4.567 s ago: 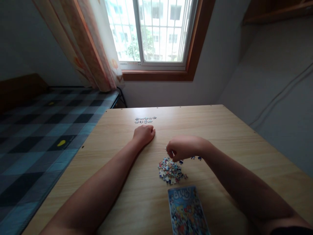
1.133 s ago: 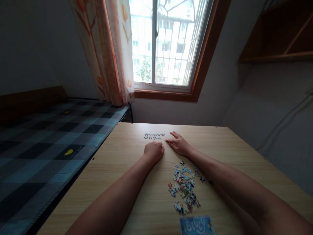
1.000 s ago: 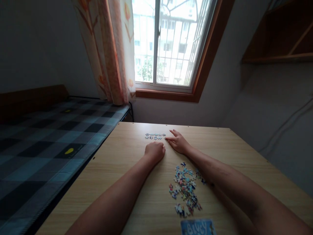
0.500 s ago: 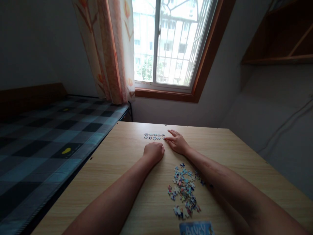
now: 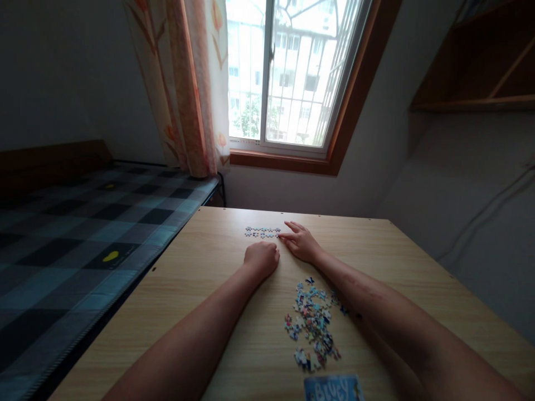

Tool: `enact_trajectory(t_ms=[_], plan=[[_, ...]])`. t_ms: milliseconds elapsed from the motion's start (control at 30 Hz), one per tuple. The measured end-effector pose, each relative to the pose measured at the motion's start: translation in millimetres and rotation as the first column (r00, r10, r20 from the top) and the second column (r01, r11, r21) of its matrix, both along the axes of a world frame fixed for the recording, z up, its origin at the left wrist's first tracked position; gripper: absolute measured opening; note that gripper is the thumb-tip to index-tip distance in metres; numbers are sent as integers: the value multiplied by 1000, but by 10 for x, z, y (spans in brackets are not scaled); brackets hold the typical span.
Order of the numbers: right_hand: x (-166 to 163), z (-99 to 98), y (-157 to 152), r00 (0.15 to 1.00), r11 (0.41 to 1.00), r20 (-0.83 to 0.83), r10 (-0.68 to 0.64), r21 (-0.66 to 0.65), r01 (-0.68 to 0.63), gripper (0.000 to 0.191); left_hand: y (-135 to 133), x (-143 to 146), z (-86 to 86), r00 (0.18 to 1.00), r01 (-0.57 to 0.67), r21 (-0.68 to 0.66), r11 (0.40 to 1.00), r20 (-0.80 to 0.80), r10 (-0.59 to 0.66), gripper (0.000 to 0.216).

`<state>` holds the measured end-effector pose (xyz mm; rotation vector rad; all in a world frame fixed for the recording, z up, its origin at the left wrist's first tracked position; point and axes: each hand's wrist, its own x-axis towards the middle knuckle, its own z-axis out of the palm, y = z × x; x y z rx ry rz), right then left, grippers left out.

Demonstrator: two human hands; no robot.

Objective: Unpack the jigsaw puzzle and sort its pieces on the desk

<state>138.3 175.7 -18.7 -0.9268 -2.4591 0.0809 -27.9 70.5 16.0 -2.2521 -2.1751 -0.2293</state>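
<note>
Two short rows of small jigsaw pieces (image 5: 262, 231) lie near the far edge of the wooden table. My right hand (image 5: 301, 243) is just right of them, its fingers spread and an index fingertip at the right end of the nearer row, seemingly touching a piece there. In front of the rows, my left hand (image 5: 261, 257) rests on the tabletop with its fingers curled into a fist. Whatever it may hold is hidden. Closer to me, between my forearms, lies a loose pile of jigsaw pieces (image 5: 314, 320), partly beside my right forearm.
A blue box marked "BLUEY" (image 5: 333, 388) sits at the bottom edge of the view, on the table (image 5: 200, 301). To the left stands a bed with a checked cover (image 5: 137, 223). Behind the table are a window (image 5: 292, 78) and a curtain (image 5: 188, 89); a shelf (image 5: 472, 104) hangs at right.
The view has shifted slightly. The piece at my right fingertip now appears closer to the end of the nearer row. My left fist stays in place.
</note>
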Motion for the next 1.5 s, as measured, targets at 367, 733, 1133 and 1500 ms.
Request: enact_trajectory(t_ms=[367, 733, 1133, 1500], plan=[[9, -13, 44, 989, 996, -119, -85, -41, 81, 36, 5, -4, -14, 1000, -4, 0, 1000, -1, 4, 38], [139, -120, 245, 854, 818, 96, -512, -248, 518, 54, -11, -41, -2, 999, 35, 9, 999, -15, -35, 38], [1853, -61, 21, 726, 713, 417, -547, -222, 665, 57, 19, -99, 0, 997, 72, 11, 997, -26, -71, 39], [2483, -156, -832, 636, 671, 479, -605, -123, 731, 60, 33, -94, -19, 994, 64, 59, 996, -90, -59, 42]])
